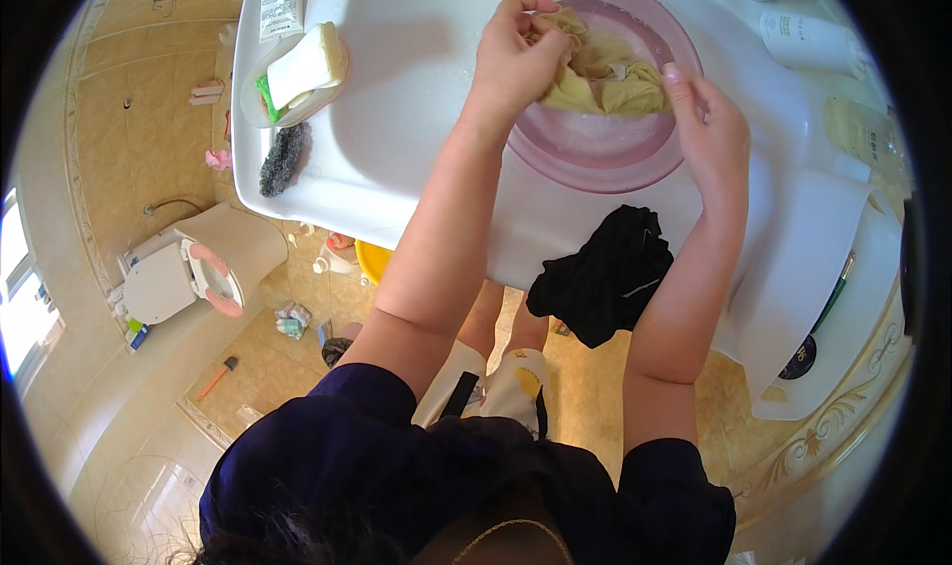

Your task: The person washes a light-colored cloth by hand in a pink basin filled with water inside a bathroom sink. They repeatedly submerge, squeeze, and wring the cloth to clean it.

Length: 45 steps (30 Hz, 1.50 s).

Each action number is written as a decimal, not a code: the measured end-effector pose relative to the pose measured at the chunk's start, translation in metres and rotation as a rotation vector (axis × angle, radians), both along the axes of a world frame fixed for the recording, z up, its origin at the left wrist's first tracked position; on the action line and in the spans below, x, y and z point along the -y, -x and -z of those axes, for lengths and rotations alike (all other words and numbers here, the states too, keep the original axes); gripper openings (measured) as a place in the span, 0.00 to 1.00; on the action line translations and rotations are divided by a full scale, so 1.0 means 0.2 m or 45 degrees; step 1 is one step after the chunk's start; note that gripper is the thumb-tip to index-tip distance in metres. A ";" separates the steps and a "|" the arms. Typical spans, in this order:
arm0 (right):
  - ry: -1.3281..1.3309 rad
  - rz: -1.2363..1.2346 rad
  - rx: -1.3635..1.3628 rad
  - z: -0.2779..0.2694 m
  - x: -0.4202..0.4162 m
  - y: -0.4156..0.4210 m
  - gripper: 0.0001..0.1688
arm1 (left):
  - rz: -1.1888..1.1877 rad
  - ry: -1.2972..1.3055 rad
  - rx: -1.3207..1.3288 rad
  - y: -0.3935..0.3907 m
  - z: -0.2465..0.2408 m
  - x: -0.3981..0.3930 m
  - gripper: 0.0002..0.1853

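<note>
A yellow-green cloth is stretched between my two hands over a pink plastic basin, partly in the water. My left hand pinches its left end, fingers bunched over the fabric. At the right end, my right hand grips the cloth's edge between thumb and fingers, near the basin's rim. A crumpled black garment hangs over the front edge of the white sink, close to my right forearm.
On the sink's left are a soap dish with a white block, a grey scouring pad and a tube. Bottles line the right side. A toilet stands left; a yellow basin sits below.
</note>
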State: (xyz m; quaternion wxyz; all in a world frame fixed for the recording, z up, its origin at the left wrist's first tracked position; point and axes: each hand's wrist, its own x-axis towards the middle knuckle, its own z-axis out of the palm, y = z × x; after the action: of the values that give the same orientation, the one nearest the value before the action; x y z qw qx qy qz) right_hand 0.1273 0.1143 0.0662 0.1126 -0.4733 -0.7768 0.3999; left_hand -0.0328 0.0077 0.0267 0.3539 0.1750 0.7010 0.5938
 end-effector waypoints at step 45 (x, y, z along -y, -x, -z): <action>-0.075 -0.038 -0.176 0.24 0.17 0.29 0.18 | -0.107 0.019 0.468 -0.17 0.14 -0.11 0.19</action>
State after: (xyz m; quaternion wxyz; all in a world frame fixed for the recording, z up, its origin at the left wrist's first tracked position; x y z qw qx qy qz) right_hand 0.0702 0.0795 0.0177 0.1739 -0.4294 -0.7856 0.4102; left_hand 0.0003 0.0297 -0.0007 0.4521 0.0317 0.6357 0.6249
